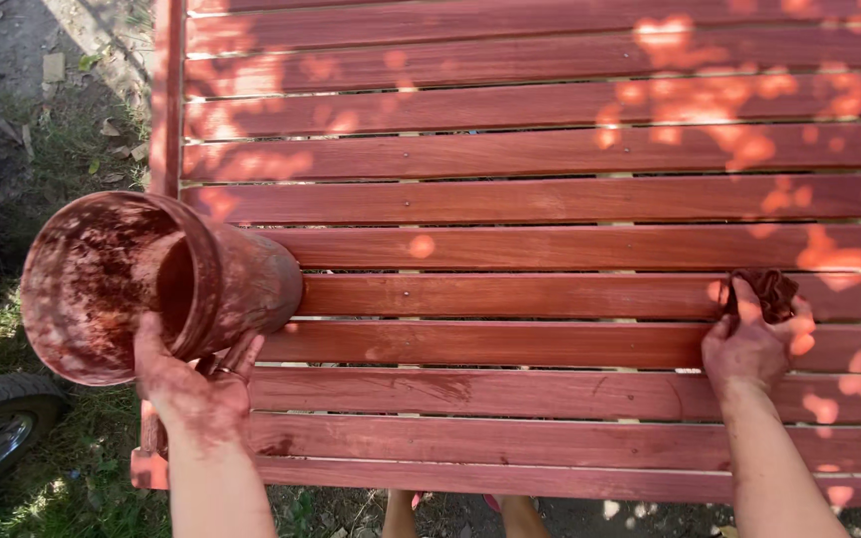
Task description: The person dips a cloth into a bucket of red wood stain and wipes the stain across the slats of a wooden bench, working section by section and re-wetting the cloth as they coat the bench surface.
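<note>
- Right hand (749,344) closed on dark rag (767,291), pressing it to slatted panel (510,299) near right edge.
- Left hand (191,384) grips stained pot (142,284), tilted at left edge, mouth facing away from the rag.
- Slats run left-right.

Staining red wooden slats (550,199) outdoors

Left hand (191,389) grips a stained bucket (142,284), tilted; right hand (754,344) presses a dark rag (771,289) on a slat.

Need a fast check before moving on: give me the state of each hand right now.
Left hand: closed around the rim of the stain-smeared container, holding it tilted.
Right hand: fingers pressing a dark rag on the red slatted surface.
</note>
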